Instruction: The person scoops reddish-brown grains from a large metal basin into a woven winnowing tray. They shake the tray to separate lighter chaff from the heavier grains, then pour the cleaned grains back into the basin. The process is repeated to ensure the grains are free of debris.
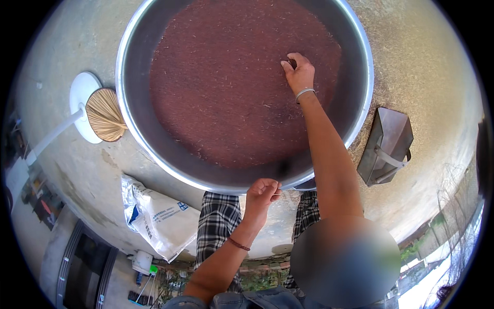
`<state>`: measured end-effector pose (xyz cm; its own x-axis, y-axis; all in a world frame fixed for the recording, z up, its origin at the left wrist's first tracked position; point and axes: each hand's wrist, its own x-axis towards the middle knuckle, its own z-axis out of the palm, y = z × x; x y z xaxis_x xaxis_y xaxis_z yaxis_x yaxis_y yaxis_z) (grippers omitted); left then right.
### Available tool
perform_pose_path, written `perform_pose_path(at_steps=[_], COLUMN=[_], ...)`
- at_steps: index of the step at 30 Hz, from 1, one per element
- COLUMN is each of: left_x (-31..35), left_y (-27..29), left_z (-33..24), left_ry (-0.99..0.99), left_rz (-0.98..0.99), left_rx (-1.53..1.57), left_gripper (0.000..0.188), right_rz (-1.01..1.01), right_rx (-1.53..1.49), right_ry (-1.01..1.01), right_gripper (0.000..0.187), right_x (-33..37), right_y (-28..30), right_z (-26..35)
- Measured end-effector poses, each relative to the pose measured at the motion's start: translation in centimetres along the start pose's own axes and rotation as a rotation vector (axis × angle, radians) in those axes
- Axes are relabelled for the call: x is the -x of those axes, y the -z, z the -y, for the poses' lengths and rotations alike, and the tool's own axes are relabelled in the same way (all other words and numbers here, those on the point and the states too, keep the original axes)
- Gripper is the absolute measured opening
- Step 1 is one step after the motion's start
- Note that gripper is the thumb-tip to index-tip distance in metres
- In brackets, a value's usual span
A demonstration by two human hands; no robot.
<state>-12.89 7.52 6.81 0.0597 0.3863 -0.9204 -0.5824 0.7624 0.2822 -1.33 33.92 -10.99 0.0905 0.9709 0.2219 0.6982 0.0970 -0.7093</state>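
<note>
A large round metal basin (135,135) holds a wide layer of reddish-brown small grains (231,92) flecked with pale straw bits. My right hand (300,72), with a bracelet at the wrist, is over the right part of the grains. Its thumb and fingers curl toward each other in a pinch; a dark spot shows between them, but I cannot tell what it is. At the near rim my left hand (262,196) is closed, thumb against the bent fingers. Anything inside it is too small or hidden to make out.
A metal scoop (383,149) with a handle lies right of the basin. To the left are a round woven fan (105,114) and a white round base with a pole (82,90). A white sack (162,219) lies at the near left; farther off stands a white bucket (142,261).
</note>
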Motion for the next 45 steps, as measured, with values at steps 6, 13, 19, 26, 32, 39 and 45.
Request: perform_pose_path(at_steps=[6, 13, 19, 26, 32, 39, 45], left_x=[-0.2, -0.1, -0.1, -0.3, -0.5, -1.1, -1.3], left_y=[0.2, 0.1, 0.3, 0.4, 0.3, 0.3, -0.7], left_z=[-0.1, -0.3, 0.2, 0.7, 1.9, 3.7, 6.4], left_ry=[-0.002, 0.022, 0.019, 0.018, 0.008, -0.016, -0.157], left_rz=[-0.005, 0.007, -0.001, -0.012, -0.041, -0.045, 0.103], left_rx=[-0.001, 0.042, 0.007, -0.046, -0.097, -0.232, -0.577], left_gripper=[0.009, 0.009, 0.009, 0.006, 0.006, 0.006, 0.011], right_rz=[0.366, 0.461, 0.324, 0.488, 0.758, 0.686, 0.586], right_rx=[-0.979, -1.008, -0.564, -0.929, -1.039, -0.327, -0.029], right_ry=[-0.895, -1.027, -0.822, -0.984, -1.027, -0.778, -0.455], right_gripper=[0.014, 0.016, 0.016, 0.009, 0.007, 0.03, 0.046], right_x=[2.0, 9.7, 9.9, 10.6, 16.6, 27.2, 32.8], right_y=[2.6, 5.0, 0.8, 3.2, 16.4, 23.2, 23.0], right_z=[3.4, 3.6, 7.0, 7.1, 4.7, -1.1, -5.4])
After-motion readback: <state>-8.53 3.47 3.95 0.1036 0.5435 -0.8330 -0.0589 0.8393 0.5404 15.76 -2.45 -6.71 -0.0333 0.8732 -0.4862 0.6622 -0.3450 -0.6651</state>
